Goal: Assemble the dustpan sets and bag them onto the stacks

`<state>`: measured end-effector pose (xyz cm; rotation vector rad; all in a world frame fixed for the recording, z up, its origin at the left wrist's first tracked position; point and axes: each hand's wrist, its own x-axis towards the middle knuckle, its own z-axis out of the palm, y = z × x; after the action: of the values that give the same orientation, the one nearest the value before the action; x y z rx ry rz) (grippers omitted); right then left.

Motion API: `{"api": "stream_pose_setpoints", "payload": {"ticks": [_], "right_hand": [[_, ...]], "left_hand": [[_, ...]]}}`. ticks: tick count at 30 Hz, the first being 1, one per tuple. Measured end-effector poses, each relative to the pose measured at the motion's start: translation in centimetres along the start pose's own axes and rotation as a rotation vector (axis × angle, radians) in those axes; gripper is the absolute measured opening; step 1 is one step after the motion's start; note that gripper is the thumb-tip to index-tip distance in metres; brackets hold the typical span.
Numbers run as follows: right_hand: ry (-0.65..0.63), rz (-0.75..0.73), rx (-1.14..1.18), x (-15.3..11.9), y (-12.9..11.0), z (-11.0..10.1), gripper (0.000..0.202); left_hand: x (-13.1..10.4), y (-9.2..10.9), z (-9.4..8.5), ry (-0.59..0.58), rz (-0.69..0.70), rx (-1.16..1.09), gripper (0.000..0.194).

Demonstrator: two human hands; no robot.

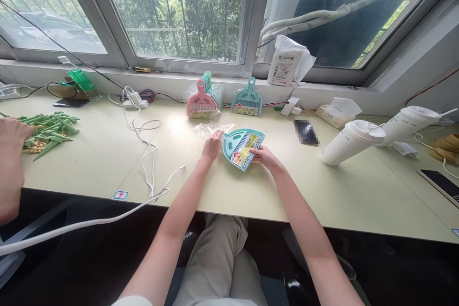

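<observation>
Teal dustpan set [242, 147] lies flat on the worktop [272, 191], mid-front, handle end pointing left toward a crumpled clear bag [210, 128] just beside it. Left hand [212, 146] sits at the handle end, fingers curled down onto handle and bag edge; whether they pinch film or plastic cannot be told. Right hand [264, 156] holds the wide lip, fingers pressed together on the edge, thumb on top by the printed label.

Judgement: thin moulded plastic, light, stiff but a little springy; smooth surface, likely slick against film. Not fragile. Best purchase looks to be the handle and the rigid rim, not the bristles. Bag is limp and clingy.

More sets stand against the sill: pink stack [201, 101], single teal [246, 99]. Two white cups [353, 142] lie toppled at right.
</observation>
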<state>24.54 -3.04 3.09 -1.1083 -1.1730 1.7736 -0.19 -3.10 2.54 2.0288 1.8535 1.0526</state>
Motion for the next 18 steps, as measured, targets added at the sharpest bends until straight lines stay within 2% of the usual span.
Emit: {"api": "stream_pose_setpoints", "payload": {"ticks": [5,10,13,16,18], "right_hand": [[0.05,-0.095,-0.009,0.1,0.2,0.7,0.019],[0.103,-0.157,0.038,0.5,0.6,1.1,0.026],[0.063,-0.189,0.05,0.6,0.9,1.7,0.032],[0.05,-0.245,0.079,0.5,1.1,2.3,0.035],[0.068,-0.27,0.11,0.4,1.0,2.5,0.037]], "left_hand": [[-0.3,1.0,-0.2,-0.048,0.072,-0.049,0.047],[-0.6,2.3,-0.5,0.006,0.074,-0.244,0.047],[-0.9,3.2,-0.7,0.014,0.133,-0.423,0.038],[-1.6,4.0,-0.6,-0.011,0.165,-0.485,0.025],[-1.9,4.3,-0.5,0.089,0.11,-0.469,0.027]]}}
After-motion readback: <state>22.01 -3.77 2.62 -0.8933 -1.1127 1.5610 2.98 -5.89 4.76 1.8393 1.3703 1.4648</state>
